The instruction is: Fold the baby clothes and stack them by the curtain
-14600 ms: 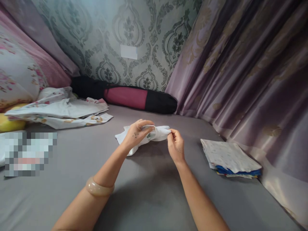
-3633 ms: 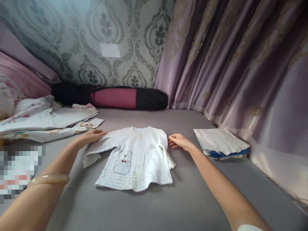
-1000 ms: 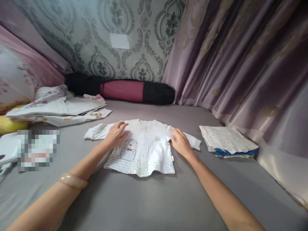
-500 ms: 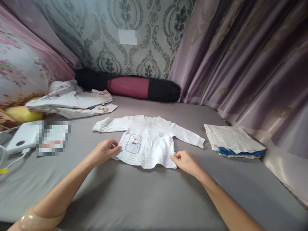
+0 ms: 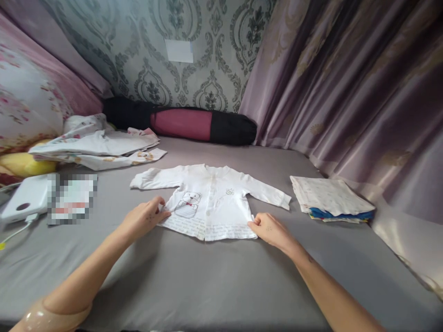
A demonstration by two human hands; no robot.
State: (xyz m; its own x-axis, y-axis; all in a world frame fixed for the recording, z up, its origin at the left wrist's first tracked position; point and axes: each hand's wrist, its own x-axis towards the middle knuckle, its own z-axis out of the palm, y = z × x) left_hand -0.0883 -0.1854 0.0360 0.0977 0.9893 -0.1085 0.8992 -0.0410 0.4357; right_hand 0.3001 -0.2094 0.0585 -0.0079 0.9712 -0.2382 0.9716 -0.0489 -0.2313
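A small white baby shirt (image 5: pixel 221 207) lies spread front side up, with both sleeves stretched outward. It has a printed bear on the left and lines of writing along the hem. My left hand (image 5: pixel 147 216) pinches its lower left side edge between thumb and fingers. At the lower right corner, my right hand (image 5: pixel 270 229) grips the edge near the hem in a closed pinch. The hem is pulled fairly straight between the two hands.
Loose printed clothes (image 5: pixel 100 143) lie at the back left, near a white power bank (image 5: pixel 29 196) with a cable and a blurred packet (image 5: pixel 74 198). A folded cloth stack (image 5: pixel 328 196) sits at right. A black-and-maroon long bag (image 5: pixel 182 123) rests against the wall on the grey sheet (image 5: pixel 221 281).
The shirt's wavy hem has been drawn flatter and wider, its edges pulled outward by both hands. The whole view has shifted slightly.
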